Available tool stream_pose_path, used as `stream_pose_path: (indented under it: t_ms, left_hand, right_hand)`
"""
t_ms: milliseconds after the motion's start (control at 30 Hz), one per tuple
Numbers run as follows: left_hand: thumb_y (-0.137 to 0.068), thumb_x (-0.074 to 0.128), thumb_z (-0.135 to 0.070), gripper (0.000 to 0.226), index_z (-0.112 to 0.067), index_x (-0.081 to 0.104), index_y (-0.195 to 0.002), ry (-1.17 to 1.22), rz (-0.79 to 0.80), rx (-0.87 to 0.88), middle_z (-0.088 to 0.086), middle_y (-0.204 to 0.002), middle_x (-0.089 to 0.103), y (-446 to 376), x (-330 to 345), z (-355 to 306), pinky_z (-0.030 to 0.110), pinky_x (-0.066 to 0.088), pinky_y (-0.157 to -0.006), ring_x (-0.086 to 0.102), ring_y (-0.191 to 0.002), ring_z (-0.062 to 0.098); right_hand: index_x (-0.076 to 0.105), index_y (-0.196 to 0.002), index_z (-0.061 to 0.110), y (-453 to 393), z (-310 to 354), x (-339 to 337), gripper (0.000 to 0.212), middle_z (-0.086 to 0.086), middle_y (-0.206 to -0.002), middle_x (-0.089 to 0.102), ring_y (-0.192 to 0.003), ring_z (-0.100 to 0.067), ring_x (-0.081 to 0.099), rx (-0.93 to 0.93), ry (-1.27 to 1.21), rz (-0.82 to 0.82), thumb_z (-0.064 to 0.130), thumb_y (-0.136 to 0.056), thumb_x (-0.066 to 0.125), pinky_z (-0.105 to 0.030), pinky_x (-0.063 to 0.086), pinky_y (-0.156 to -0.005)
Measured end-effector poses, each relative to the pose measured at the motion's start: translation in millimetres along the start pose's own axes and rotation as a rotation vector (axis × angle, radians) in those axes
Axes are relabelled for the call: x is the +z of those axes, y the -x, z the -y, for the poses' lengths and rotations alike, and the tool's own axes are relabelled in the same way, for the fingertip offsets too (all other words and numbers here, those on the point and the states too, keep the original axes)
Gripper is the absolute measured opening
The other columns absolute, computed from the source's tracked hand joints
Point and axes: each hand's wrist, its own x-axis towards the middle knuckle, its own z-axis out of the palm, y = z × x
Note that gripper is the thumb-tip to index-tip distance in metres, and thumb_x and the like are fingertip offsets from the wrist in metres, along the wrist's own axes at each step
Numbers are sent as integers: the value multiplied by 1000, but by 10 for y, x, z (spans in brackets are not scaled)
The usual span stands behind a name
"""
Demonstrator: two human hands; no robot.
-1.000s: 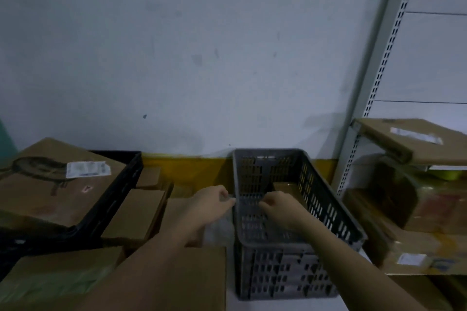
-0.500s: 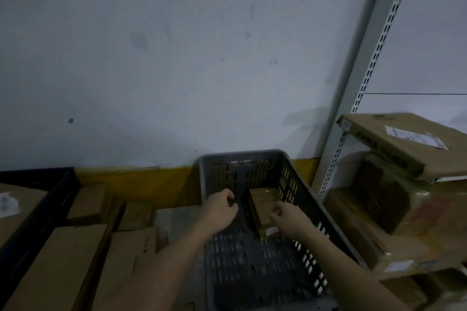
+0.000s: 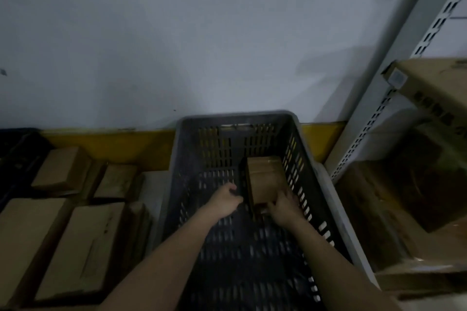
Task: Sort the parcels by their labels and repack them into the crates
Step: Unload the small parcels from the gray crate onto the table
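Note:
A grey slotted plastic crate point(image 3: 313, 159) stands against the wall in the middle. Both my arms reach down into it. A small brown cardboard parcel point(image 3: 265, 177) lies inside near the crate's right wall. My right hand point(image 3: 284, 208) grips the parcel's near end. My left hand point(image 3: 225, 201) hovers just left of the parcel with its fingers curled, apparently holding nothing. Several brown parcels point(image 3: 83, 247) lie on the floor to the left of the crate.
A black crate point(image 3: 15, 149) sits at the far left edge. A metal rack upright point(image 3: 374, 131) rises at the right, with large cardboard boxes point(image 3: 417, 197) stacked on its shelves. A yellow strip point(image 3: 113, 144) runs along the wall's base.
My view has tilted down and closed in on the grey crate. Both hands have gone deeper inside, and my right hand has closed on the small parcel's near end.

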Motion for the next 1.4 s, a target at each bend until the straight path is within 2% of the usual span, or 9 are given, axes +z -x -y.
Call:
stream_pose_path:
  t_ms: [167, 300, 400, 500, 567, 733, 900, 1067, 1400]
  left_hand:
    - [-94, 65, -30, 73, -17, 26, -154, 145, 3, -119, 5, -141, 50, -243, 155, 25, 26, 47, -96, 54, -116, 19]
    - [-96, 59, -18, 42, -25, 46, -136, 187, -9, -116, -7, -113, 59, -279, 273, -38, 22, 46, -81, 56, -101, 12]
    - [-94, 61, -18, 28, -18, 60, -122, 178, -28, -130, 3, -113, 68, -296, 335, 24, 22, 47, -65, 60, -86, 12]
    - [-95, 61, -21, 37, -21, 55, -131, 218, -5, -176, 0, -113, 65, -247, 275, 60, 31, 56, -76, 64, -95, 19]
    - [-94, 61, -20, 41, -17, 53, -134, 239, -40, -181, 0, -113, 65, -220, 194, 60, 38, 56, -91, 65, -102, 23]
    - [-98, 53, -22, 51, -15, 40, -147, 145, -133, -104, 6, -138, 53, -69, -25, -86, 29, 46, -94, 55, -114, 20]
    - [-101, 50, -32, 55, -17, 34, -152, -20, -154, 80, 2, -148, 45, 240, -297, -368, 26, 41, -97, 47, -130, 19]
    - [-102, 44, -44, 53, -23, 36, -150, -239, -347, 324, 3, -146, 46, 672, -780, -560, 29, 42, -96, 49, -128, 19]
    - [-99, 33, -58, 55, -30, 43, -145, -733, -614, 375, -1, -148, 47, 1789, -2114, 274, 43, 40, -106, 42, -135, 24]
  right_hand:
    - [41, -138, 0, -213, 13, 57, 58, -22, -146, 38, -135, -39, 41, 164, -259, -108, 17, -89, 66, -41, 37, -112]
    - [31, -151, 5, -291, -37, 227, 78, -18, -154, 35, -140, -34, 39, 260, -478, -21, 34, -90, 67, -36, 36, -111]
    - [38, -148, 9, -306, -90, 376, 63, -6, -143, 51, -125, -25, 54, 298, -824, 34, 22, -93, 66, -35, 45, -103]
    - [41, -148, 13, -352, -61, 401, 65, -8, -140, 56, -121, -28, 58, 322, -977, 30, 30, -91, 68, -44, 49, -104]
    - [43, -146, 13, -390, -13, 372, 64, -8, -138, 58, -120, -29, 59, 329, -1010, 9, 34, -91, 68, -45, 50, -104]
    - [46, -144, 16, -372, 200, 159, 56, -10, -138, 58, -116, -30, 61, 296, -1012, -12, 37, -95, 63, -49, 51, -101]
    - [45, -145, 6, -56, 514, -297, 50, -14, -137, 57, -120, -32, 58, 209, -983, -103, 30, -102, 55, -33, 45, -86]
    - [43, -148, 8, 344, 868, -721, 55, -13, -141, 53, -123, -33, 55, 74, -922, -209, 40, -103, 49, -44, 49, -99]
    - [48, -142, 10, 1288, 2044, -838, 53, -8, -120, 55, -100, -29, 59, -54, -1018, -217, 45, -101, 51, -53, 58, -86]
